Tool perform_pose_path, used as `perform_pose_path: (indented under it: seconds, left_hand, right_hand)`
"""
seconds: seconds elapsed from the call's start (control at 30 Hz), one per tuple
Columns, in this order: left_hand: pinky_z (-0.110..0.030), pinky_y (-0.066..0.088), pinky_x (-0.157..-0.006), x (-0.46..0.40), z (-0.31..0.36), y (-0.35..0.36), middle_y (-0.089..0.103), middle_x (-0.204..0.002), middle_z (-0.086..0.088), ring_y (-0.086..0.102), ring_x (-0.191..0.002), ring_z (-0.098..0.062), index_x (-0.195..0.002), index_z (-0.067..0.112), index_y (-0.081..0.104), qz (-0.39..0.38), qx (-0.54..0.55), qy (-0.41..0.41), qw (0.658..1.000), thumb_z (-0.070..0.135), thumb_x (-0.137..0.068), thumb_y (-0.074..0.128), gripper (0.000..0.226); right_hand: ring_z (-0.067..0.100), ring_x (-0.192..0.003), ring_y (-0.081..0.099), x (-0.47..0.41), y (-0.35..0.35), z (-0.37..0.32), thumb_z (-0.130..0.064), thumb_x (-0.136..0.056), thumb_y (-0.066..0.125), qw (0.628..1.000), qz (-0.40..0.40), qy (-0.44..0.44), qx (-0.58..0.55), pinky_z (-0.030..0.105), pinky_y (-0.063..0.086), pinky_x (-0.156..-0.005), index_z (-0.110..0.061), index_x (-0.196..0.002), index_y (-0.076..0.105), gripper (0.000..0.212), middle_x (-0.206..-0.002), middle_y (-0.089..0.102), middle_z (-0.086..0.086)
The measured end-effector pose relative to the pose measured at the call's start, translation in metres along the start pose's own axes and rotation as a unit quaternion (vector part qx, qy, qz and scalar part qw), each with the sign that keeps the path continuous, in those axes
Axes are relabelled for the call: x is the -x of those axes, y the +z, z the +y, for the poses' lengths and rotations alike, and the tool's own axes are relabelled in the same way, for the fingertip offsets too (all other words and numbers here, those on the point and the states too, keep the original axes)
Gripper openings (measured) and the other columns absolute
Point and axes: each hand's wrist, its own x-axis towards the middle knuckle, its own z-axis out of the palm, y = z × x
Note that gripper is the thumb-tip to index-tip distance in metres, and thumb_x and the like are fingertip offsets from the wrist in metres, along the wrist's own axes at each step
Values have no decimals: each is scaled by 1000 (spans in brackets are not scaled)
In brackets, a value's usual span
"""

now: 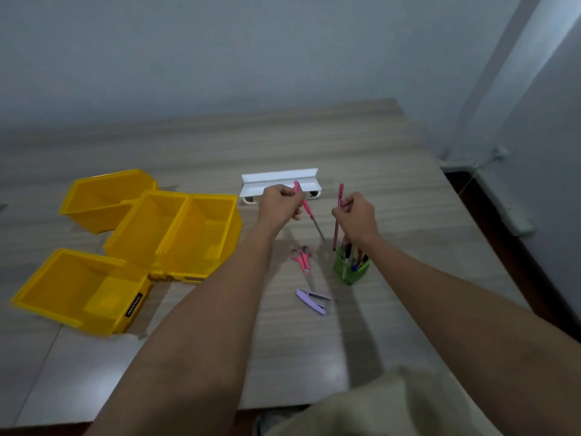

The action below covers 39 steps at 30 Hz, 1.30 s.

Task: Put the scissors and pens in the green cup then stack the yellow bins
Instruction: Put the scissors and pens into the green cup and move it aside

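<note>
Pale wood-grain table (393, 190) spreads under my hands; my left hand (279, 204) is clenched on pink scissors (309, 212), blades pointing down; my right hand (358, 217) grips a pink pen (339, 209) above the green cup (350, 272), which holds pens; second pink scissors (301, 259) lie beside it; four yellow bins (176, 231) sit unstacked left.

A pale wood-grain table (393, 190) carries everything. At its nine o'clock side sit four yellow bins (176, 231), open side up, two of them pressed together. Toward twelve o'clock lies a white tray (279, 179). Near the centre, pink scissors (301, 259) lie flat, with a green cup (350, 270) of pens standing just beside them at three o'clock. At six o'clock from the scissors rests what looks like a purple stapler (312, 301).
</note>
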Motion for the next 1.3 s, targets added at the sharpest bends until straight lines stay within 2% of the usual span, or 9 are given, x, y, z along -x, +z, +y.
perform_pose_path:
  seconds: [0.23,0.37,0.43,0.57,0.67,0.83,0.97,1.1,1.3]
  left_hand:
    - [-23,54,-47,26,-12,46,61,-67,-13,58,-50,-17,-86,-5,65,-58,-25,10,998,8,-89,64,14]
    - [-24,54,-47,33,-18,62,59,-63,-8,58,-52,-19,-79,4,61,-66,-50,11,997,7,-88,66,11]
    - [-22,53,-45,34,-19,66,60,-65,-8,58,-53,-19,-83,0,62,-71,-72,18,995,8,-87,67,10]
    - [-25,51,-48,35,-22,71,59,-67,-7,57,-56,-19,-85,3,60,-92,-113,33,989,9,-86,67,9]
    - [-32,53,-57,37,-31,76,58,-63,-4,59,-60,-21,-83,8,59,-110,-149,32,982,11,-85,69,11]
    - [-46,60,-74,44,-52,77,64,-68,-8,63,-68,-24,-80,7,65,-128,-209,10,969,25,-84,72,20]
    - [-46,60,-76,47,-55,70,64,-72,-6,69,-81,-32,-74,13,62,-93,-204,-6,975,42,-84,67,31]
    - [-36,53,-76,40,-53,59,64,-76,-6,66,-82,-30,-74,14,58,-56,-185,-17,981,30,-87,62,20]
    - [-34,51,-75,35,-67,35,72,-89,-17,67,-84,-29,-76,13,60,-19,-214,-46,976,19,-85,61,11]
  right_hand:
    - [18,-70,54,14,-33,29,-8,-80,67,999,43,9,11,29,44,-61,-7,-91,55,16,-74,56,0]
    - [7,-55,50,18,-39,39,-3,-80,66,998,59,10,9,8,38,-44,-9,-87,52,17,-67,51,-3]
    - [4,-54,49,19,-40,44,-3,-81,66,998,49,13,20,6,38,-43,-7,-89,53,16,-68,52,-1]
    - [20,-68,52,23,-36,56,-6,-80,66,998,31,28,51,28,40,-58,-4,-91,54,17,-77,56,6]
    - [23,-73,54,28,-32,65,-10,-82,69,997,21,41,59,34,43,-63,-5,-90,52,19,-79,56,8]
    - [26,-77,55,39,-25,76,-13,-82,67,996,8,65,65,37,45,-67,-12,-87,45,22,-85,57,10]
    - [29,-100,54,44,-26,75,-19,-81,70,993,27,38,109,41,49,-83,-8,-109,50,36,-110,55,15]
    - [28,-110,49,42,-26,59,-29,-81,69,978,64,-22,198,38,43,-94,-11,-117,55,42,-115,55,10]
    - [30,-104,51,45,-3,36,-18,-84,63,982,23,-105,152,39,43,-89,-5,-107,62,27,-105,60,13]
